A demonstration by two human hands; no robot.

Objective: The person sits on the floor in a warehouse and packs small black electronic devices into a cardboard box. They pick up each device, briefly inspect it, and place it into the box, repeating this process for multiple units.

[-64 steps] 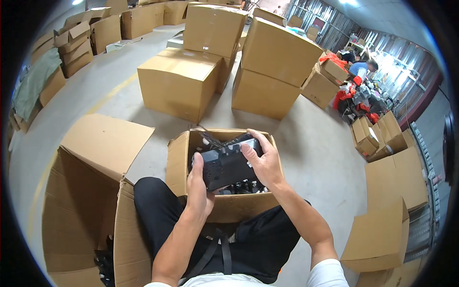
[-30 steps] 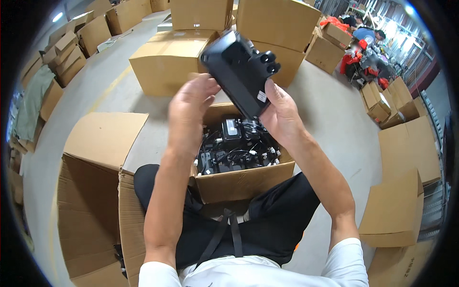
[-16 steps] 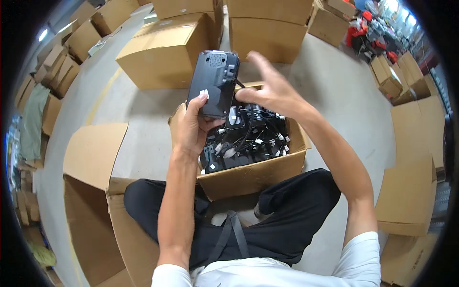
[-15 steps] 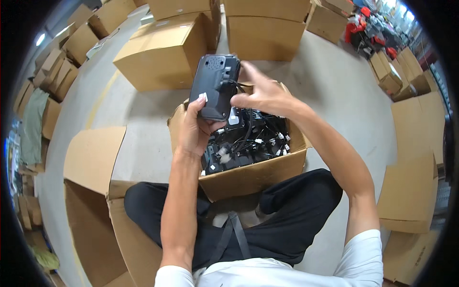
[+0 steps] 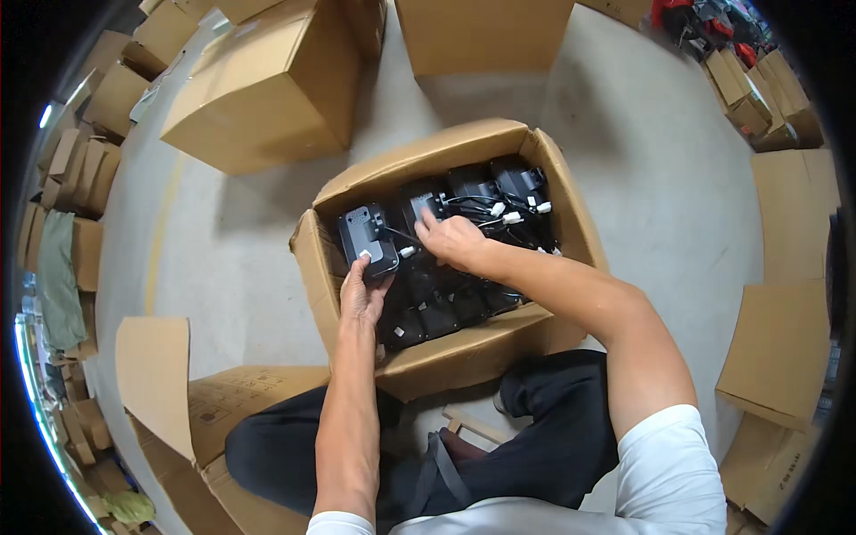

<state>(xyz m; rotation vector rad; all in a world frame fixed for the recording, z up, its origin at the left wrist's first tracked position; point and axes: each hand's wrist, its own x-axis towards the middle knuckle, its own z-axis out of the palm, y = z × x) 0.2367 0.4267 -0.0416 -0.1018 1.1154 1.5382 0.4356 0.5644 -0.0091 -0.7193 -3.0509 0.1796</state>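
Observation:
A black plastic housing [image 5: 364,234] with a bracket, a cable and a white plug lies at the left inside the open carton [image 5: 426,162]. My left hand [image 5: 361,294] is closed round its near end, thumb on top by a small white tag. My right hand [image 5: 452,241] reaches over the middle of the carton with its fingers curled together beside another black housing [image 5: 419,198]. Its fingertips are slightly blurred, so what they pinch, if anything, is hidden. More such housings stand in rows, with black cables and white plugs [image 5: 512,218] lying across them.
The carton stands on a grey floor just beyond my crossed legs. An open carton [image 5: 152,374] is at my left knee. Large closed cartons [image 5: 259,107] stand ahead, and flattened cardboard [image 5: 776,357] leans at the right. More boxes line the far left.
The black housing has come down from above the carton to its left side, still in my left hand. My right hand has moved down over the carton's middle. The view has tilted downward.

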